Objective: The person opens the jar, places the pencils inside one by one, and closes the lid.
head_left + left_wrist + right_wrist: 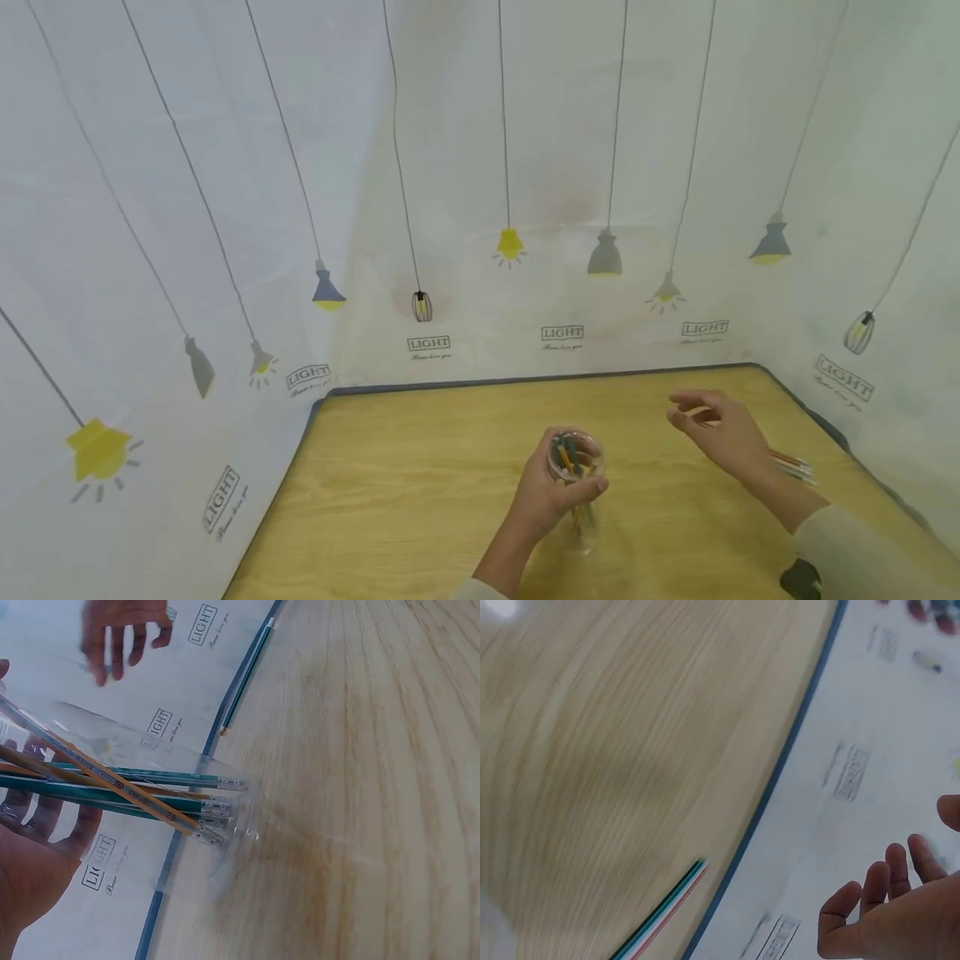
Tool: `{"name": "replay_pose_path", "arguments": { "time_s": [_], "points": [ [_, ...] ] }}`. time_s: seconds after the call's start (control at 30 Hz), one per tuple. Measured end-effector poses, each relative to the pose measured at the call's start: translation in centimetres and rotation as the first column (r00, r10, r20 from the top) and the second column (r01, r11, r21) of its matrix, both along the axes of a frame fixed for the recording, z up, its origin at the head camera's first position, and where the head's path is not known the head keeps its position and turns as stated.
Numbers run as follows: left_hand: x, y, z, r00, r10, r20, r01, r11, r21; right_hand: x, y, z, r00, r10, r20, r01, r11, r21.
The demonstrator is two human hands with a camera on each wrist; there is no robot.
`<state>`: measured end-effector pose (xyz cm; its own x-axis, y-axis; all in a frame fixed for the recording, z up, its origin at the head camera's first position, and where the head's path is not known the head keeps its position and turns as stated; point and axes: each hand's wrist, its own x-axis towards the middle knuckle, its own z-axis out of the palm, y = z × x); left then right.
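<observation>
left hand (543, 490) gripping a clear jar (598, 455) of pencils (142, 793), right hand (718, 432) loosely bent, apparently released

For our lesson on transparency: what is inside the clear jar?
Green pencils and orange pencils are inside the jar. Some overlap, and in the head view the left hand covers part, so their number stays uncertain.

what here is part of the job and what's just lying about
Job, it seems: left hand, clear jar it grips, pencils inside, right hand, loose pencils

Likely just there: lamp-print wall sheet, dark object by the right sleeve
</observation>
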<state>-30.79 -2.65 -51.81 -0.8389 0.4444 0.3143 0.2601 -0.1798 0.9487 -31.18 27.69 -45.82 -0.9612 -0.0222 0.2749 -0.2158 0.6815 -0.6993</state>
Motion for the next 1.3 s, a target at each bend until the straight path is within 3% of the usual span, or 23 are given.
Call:
{"name": "replay_pose_path", "arguments": {
  "time_s": [0.13, 0.3, 0.57, 0.97, 1.17, 1.3],
  "points": [
    [0.4, 0.0, -0.1, 1.0, 0.001, 0.014, -0.001, 1.0, -0.003, -0.9, 3.5, -1.6, 0.999, -0.052, -0.001, 0.052, 0.993, 0.109],
    [0.5, -0.2, -0.1, 1.0, 0.008, 0.006, -0.008, 1.0, -0.013, -1.6, 6.4, -2.8, 0.996, -0.092, 0.01, 0.089, 0.982, 0.169],
    [0.3, -0.6, 0.0, 1.0, -0.005, 0.016, 0.005, 1.0, -0.024, -1.8, 8.1, -3.4, 0.996, -0.085, 0.032, 0.076, 0.971, 0.227],
    [0.3, -0.4, -0.4, 1.0, -0.006, 0.011, 0.006, 1.0, -0.007, -2.1, 10.6, -6.1, 0.998, -0.05, 0.03, 0.038, 0.948, 0.315],
    [0.3, -0.4, -0.2, 1.0, -0.016, 0.008, 0.016, 1.0, -0.011, -2.4, 12.0, -7.1, 0.988, -0.07, 0.136, 0.01, 0.919, 0.395],
    [0.0, -0.3, 0.0, 1.0, -0.026, 0.006, 0.026, 1.0, -0.004, -2.6, 12.9, -7.7, 0.959, -0.124, 0.254, -0.001, 0.896, 0.443]
  ]
}}
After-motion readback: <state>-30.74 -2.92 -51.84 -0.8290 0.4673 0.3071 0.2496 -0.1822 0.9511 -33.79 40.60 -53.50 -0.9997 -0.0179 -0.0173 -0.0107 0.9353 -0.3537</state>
